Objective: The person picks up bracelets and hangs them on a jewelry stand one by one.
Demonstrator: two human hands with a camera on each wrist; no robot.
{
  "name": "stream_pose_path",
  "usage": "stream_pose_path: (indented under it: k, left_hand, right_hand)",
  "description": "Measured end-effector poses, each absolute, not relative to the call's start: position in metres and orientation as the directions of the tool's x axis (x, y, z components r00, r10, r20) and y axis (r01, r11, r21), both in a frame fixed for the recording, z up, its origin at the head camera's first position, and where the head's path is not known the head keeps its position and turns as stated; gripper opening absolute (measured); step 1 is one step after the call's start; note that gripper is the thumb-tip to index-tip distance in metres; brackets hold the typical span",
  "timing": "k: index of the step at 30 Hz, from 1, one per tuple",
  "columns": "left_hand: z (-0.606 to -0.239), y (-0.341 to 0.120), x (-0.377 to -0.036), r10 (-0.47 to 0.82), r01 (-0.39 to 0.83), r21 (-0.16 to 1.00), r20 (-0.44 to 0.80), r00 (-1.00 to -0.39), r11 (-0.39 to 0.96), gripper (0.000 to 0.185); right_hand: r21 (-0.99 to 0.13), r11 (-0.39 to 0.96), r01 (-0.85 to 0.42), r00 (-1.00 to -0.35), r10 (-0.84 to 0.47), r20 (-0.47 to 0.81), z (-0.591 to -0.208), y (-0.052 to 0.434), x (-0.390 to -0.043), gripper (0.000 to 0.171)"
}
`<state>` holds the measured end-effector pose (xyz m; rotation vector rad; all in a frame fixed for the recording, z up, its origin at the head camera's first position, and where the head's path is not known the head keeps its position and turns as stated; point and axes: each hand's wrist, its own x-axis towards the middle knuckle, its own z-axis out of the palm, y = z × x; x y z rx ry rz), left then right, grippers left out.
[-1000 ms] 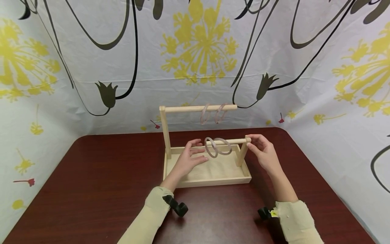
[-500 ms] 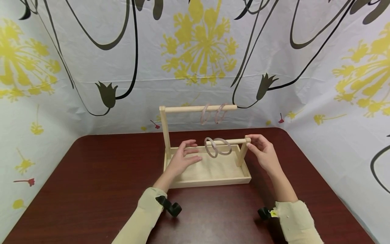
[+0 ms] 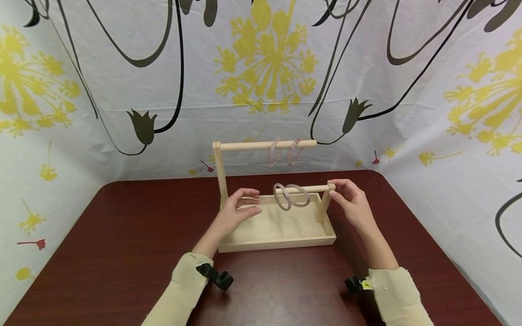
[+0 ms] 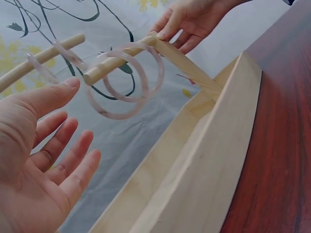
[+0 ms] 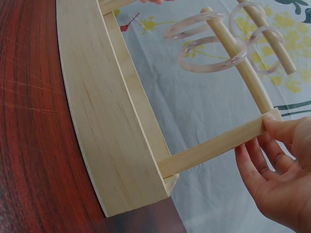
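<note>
On the dark red tabletop (image 3: 122,235) sits a wooden stand (image 3: 281,235) with a tray base and two rails. Two pale bangles (image 3: 290,196) hang on the low near rail (image 3: 314,189), two more (image 3: 285,151) on the high far rail. The right hand (image 3: 354,204) pinches the top of the right post, steadying it. The left hand (image 3: 235,210) hovers spread and empty, left of the low bangles. They look stiff, smooth, light and probably breakable, best pinched by the lower rim.

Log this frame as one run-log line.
left hand: open, off the rings | right hand: pinching post top | low rod: two rings | top rod: two rings | tray: on table
</note>
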<state>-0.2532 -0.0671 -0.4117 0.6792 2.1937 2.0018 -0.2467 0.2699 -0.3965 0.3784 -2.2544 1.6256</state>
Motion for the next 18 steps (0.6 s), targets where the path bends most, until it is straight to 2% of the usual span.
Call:
stream_pose_path:
  k: [12, 18]
  left_hand:
    - [-0.393, -0.097, -0.245, 0.362, 0.382, 0.924, 0.346, -0.865, 0.030, 0.041]
    - [-0.383, -0.123, -0.242, 0.312, 0.424, 0.905, 0.395, -0.864, 0.030, 0.039]
  right_hand:
    - [-0.854, 0.319, -0.410, -0.906, -0.036, 0.421, -0.395, 0.273, -0.246, 0.029]
    - [-0.840, 0.356, -0.409, -0.910, -0.094, 0.404, -0.391, 0.281, -0.246, 0.032]
